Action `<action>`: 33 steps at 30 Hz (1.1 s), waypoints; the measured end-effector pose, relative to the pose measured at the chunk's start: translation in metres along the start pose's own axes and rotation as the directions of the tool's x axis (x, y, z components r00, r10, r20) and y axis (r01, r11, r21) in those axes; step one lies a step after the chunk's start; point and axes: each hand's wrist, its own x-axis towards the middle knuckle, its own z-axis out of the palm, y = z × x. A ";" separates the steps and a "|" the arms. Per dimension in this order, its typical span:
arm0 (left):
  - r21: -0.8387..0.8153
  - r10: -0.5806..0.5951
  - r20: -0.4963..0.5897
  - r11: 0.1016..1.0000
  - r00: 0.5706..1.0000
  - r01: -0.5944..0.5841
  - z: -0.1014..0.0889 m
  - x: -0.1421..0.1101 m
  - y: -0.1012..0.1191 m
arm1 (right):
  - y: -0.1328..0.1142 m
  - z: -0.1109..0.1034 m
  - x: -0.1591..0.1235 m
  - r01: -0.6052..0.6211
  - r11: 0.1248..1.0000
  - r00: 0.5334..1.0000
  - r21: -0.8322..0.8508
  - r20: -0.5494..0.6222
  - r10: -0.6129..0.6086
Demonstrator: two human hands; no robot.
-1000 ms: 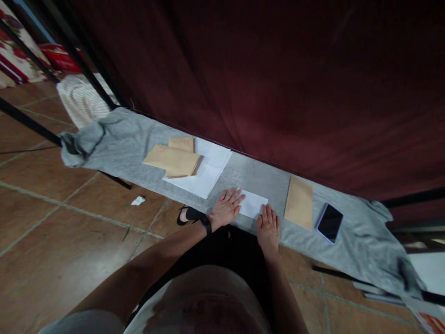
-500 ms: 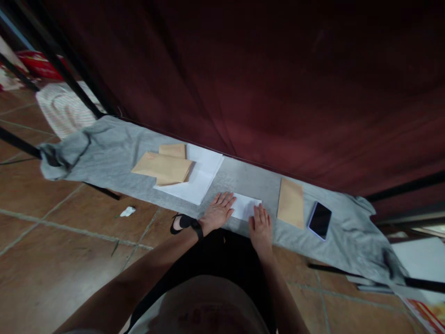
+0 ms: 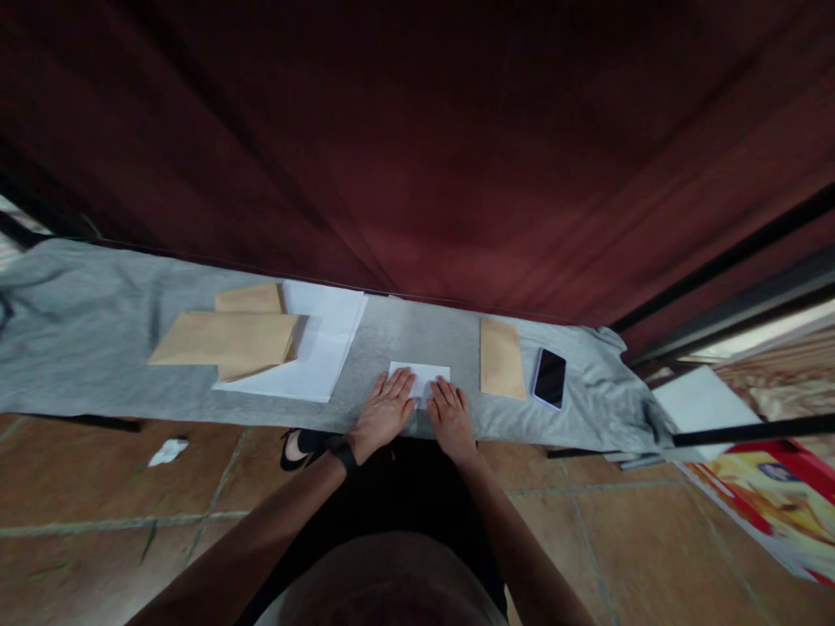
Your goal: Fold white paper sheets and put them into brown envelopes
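Note:
A small white sheet of paper (image 3: 424, 374), apparently folded, lies flat on the grey cloth (image 3: 404, 329) in front of me. My left hand (image 3: 384, 407) rests palm down on its left part, fingers stretched out; a dark band circles that wrist. On the paper's right part lies my right hand (image 3: 450, 416), also flat, with its fingers extended. Neither hand grips anything. To the right is a single brown envelope (image 3: 502, 358). Over on the left, several brown envelopes (image 3: 228, 337) are piled across a stack of larger white paper (image 3: 326, 335).
A phone (image 3: 550, 378) with a dark screen lies right of the single envelope. Behind the narrow cloth-covered surface hangs a dark red curtain (image 3: 417, 191). A black bar (image 3: 750, 432) and a colourful box (image 3: 770, 487) are at the right. A crumpled white scrap (image 3: 168, 452) is on the tiled floor.
The camera view has turned to the right, so the things appear further left. My right hand has come further onto the paper, nearer my left hand. Both stay flat.

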 end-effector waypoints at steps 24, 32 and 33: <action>0.028 -0.126 0.002 0.992 0.992 0.126 -0.004 0.001 -0.018 | 0.029 0.004 0.016 -0.065 0.993 0.997 -0.099 -0.037 0.062; 0.052 -0.128 -0.006 0.990 0.992 0.129 -0.003 -0.003 -0.017 | 0.008 0.009 0.001 0.086 0.992 0.992 -0.089 -0.088 -0.094; 0.058 -0.129 -0.005 0.990 0.992 0.129 -0.003 -0.003 -0.017 | 0.003 0.010 -0.003 0.129 0.988 0.988 -0.090 -0.069 -0.135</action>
